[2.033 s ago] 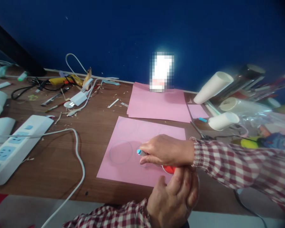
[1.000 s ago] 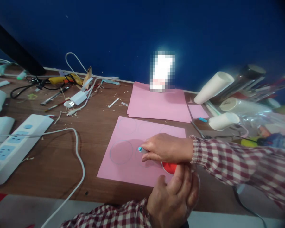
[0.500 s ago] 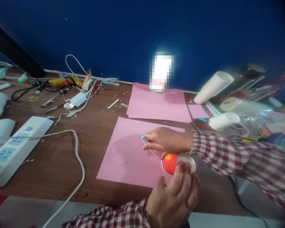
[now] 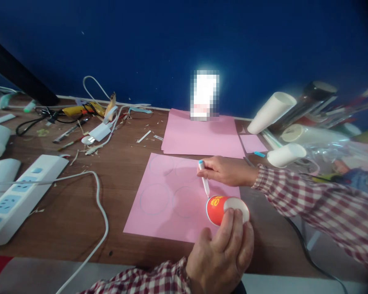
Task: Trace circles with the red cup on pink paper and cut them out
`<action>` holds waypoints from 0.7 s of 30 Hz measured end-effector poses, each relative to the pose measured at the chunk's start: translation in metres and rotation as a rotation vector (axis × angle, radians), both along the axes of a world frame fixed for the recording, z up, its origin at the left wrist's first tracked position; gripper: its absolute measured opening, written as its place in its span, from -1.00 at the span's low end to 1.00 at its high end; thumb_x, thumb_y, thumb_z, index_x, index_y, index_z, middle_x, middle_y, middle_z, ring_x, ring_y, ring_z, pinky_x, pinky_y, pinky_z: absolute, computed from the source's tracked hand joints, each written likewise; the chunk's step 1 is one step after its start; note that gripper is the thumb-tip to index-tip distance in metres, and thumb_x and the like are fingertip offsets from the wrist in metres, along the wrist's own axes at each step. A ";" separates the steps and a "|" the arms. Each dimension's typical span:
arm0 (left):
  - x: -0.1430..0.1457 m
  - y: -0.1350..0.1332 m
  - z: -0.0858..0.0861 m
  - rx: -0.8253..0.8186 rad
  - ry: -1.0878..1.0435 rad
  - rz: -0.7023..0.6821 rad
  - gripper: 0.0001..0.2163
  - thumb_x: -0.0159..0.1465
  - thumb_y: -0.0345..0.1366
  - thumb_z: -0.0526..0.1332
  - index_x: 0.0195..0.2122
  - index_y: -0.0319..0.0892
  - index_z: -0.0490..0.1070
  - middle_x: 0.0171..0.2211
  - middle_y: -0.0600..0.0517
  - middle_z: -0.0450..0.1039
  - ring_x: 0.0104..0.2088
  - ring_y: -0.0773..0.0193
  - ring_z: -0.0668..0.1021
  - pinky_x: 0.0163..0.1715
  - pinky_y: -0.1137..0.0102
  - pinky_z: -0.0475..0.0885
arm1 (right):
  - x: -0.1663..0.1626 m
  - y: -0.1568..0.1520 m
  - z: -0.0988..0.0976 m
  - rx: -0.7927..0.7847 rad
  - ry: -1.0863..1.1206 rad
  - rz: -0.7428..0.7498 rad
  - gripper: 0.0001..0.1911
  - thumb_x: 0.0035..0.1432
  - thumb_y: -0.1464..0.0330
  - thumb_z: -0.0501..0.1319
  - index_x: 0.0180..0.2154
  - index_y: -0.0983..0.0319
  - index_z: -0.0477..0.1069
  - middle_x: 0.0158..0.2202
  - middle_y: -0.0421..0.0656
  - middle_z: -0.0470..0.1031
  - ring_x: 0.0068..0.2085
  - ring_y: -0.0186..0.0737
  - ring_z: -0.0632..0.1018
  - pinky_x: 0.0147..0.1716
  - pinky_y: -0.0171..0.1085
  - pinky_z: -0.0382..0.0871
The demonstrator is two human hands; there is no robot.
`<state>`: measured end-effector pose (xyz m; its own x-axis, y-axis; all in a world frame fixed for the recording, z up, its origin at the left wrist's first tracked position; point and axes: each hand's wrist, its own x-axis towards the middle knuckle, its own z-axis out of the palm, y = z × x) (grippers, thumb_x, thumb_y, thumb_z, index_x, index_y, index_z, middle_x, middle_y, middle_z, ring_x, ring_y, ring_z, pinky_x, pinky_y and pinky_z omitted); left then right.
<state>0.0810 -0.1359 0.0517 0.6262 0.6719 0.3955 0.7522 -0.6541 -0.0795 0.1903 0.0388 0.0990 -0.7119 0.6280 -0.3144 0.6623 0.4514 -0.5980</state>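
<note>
Brown table (image 4: 125,200), blue wall (image 4: 159,45), 1 red cup (image 4: 217,210)

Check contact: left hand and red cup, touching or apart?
Touching. The head view shows the left hand's fingertips lying on the pale base of the red cup, overlapping it with no gap visible.

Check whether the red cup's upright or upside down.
Upside down: the red cup has its base up, rim against the pink sheet.
</note>
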 end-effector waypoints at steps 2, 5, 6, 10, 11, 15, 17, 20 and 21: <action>0.000 0.000 -0.001 0.000 -0.004 0.004 -0.64 0.29 -0.34 0.04 0.12 -0.20 0.27 0.17 -0.11 0.25 0.19 0.06 0.23 -0.54 0.43 0.36 | 0.007 0.000 -0.005 -0.009 0.010 -0.051 -0.64 0.25 0.11 0.03 -0.39 0.26 0.33 -0.49 -0.26 0.38 -0.52 -0.40 0.32 -0.51 -0.38 0.11; 0.001 0.000 -0.001 0.002 -0.009 0.008 -0.64 0.29 -0.32 0.04 0.12 -0.20 0.27 0.18 -0.10 0.24 0.20 0.07 0.22 -0.54 0.42 0.36 | 0.017 -0.002 -0.011 -0.008 0.002 -0.131 -0.59 0.23 0.06 0.02 -0.34 0.26 0.37 -0.49 -0.25 0.40 -0.52 -0.38 0.33 -0.52 -0.37 0.11; 0.001 0.000 -0.001 0.002 -0.011 0.011 -0.64 0.29 -0.32 0.05 0.11 -0.20 0.28 0.18 -0.09 0.25 0.20 0.07 0.22 -0.53 0.42 0.36 | 0.020 -0.002 -0.013 -0.008 0.006 -0.153 -0.59 0.23 0.05 0.02 -0.33 0.26 0.39 -0.49 -0.24 0.41 -0.52 -0.38 0.33 -0.51 -0.37 0.12; 0.003 -0.001 -0.001 -0.004 -0.019 0.023 -0.64 0.29 -0.32 0.06 0.11 -0.19 0.28 0.15 -0.07 0.29 0.18 0.09 0.25 -0.53 0.41 0.37 | 0.030 -0.008 -0.018 -0.033 0.082 -0.242 -0.60 0.21 0.07 0.05 -0.31 0.28 0.41 -0.52 -0.23 0.40 -0.51 -0.36 0.35 -0.50 -0.37 0.17; 0.004 -0.001 -0.001 -0.004 -0.020 0.024 -0.65 0.29 -0.32 0.06 0.11 -0.20 0.28 0.15 -0.07 0.29 0.18 0.09 0.25 -0.53 0.41 0.37 | 0.032 -0.010 -0.019 -0.038 0.114 -0.264 -0.60 0.21 0.08 0.06 -0.32 0.28 0.41 -0.53 -0.23 0.40 -0.50 -0.36 0.35 -0.50 -0.37 0.19; 0.003 -0.002 0.000 0.008 -0.030 0.027 -0.65 0.28 -0.34 0.07 0.09 -0.21 0.29 0.14 -0.07 0.31 0.17 0.08 0.27 -0.52 0.41 0.38 | 0.043 -0.016 -0.026 -0.051 0.243 -0.331 -0.64 0.20 0.11 0.09 -0.37 0.28 0.38 -0.52 -0.24 0.37 -0.48 -0.35 0.37 -0.46 -0.36 0.25; 0.003 -0.002 0.000 0.004 -0.028 0.026 -0.65 0.28 -0.33 0.08 0.10 -0.20 0.29 0.14 -0.07 0.31 0.17 0.08 0.27 -0.50 0.41 0.39 | 0.049 -0.019 -0.031 -0.054 0.282 -0.359 -0.66 0.20 0.12 0.09 -0.35 0.29 0.38 -0.53 -0.25 0.35 -0.49 -0.35 0.36 -0.45 -0.36 0.26; 0.002 -0.003 0.001 -0.014 -0.017 0.030 -0.64 0.28 -0.32 0.07 0.11 -0.20 0.27 0.15 -0.06 0.30 0.19 0.08 0.25 -0.46 0.39 0.43 | 0.057 -0.025 -0.036 -0.071 0.339 -0.413 -0.66 0.20 0.13 0.08 -0.33 0.29 0.39 -0.52 -0.24 0.34 -0.50 -0.35 0.36 -0.46 -0.35 0.29; 0.002 -0.003 0.002 -0.017 -0.016 0.033 -0.64 0.28 -0.31 0.07 0.12 -0.20 0.27 0.15 -0.06 0.30 0.19 0.08 0.24 -0.45 0.39 0.44 | 0.059 -0.027 -0.038 -0.083 0.363 -0.437 -0.66 0.20 0.13 0.08 -0.33 0.29 0.38 -0.51 -0.23 0.35 -0.50 -0.35 0.37 -0.46 -0.34 0.30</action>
<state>0.0834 -0.1389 0.0534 0.5975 0.6989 0.3931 0.7743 -0.6303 -0.0564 0.2494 0.0119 0.0615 -0.4634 0.8718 -0.1589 0.5225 0.1239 -0.8436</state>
